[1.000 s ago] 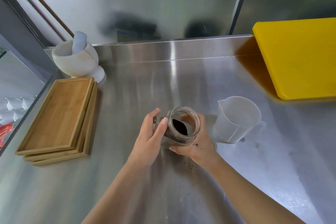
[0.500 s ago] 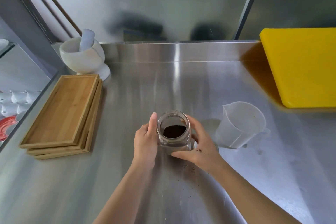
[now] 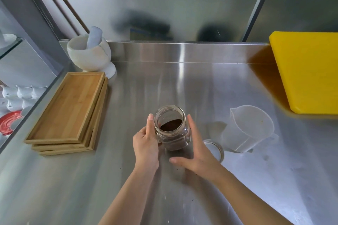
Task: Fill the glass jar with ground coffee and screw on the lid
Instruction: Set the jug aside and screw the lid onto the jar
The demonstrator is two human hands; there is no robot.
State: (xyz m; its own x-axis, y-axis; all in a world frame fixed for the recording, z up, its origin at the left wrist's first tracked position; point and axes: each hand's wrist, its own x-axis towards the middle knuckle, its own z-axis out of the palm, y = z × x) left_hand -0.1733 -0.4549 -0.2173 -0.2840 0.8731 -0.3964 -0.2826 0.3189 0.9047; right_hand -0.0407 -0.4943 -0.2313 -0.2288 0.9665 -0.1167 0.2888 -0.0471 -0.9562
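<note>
The jar [image 3: 172, 129], part-filled with coffee [image 3: 171, 125], stands mid-counter [image 3: 182, 87]. It is gripped by the left hand [image 3: 146, 146]; the right hand [image 3: 195, 153] is spread flat beside it, holding nothing. The lid [image 3: 216, 150] — just right of the jar — is best lifted next and threaded squarely, the jar being steadied.

A steel desk [image 3: 182, 86] with a low raised back edge carries everything here. At its left side lies a stack of wooden trays [image 3: 67, 113], with a white mortar [image 3: 89, 55] holding a pestle [image 3: 94, 37] just behind them; a yellow cutting board [image 3: 309, 71] lies at the right. Near the middle stands an open glass jar [image 3: 172, 129] partly filled with ground coffee [image 3: 171, 125], a lid [image 3: 214, 149] lies just to its right, a clear plastic jug [image 3: 248, 129] stands beyond that, and a few dark grains [image 3: 178, 168] are scattered on the steel in front.
</note>
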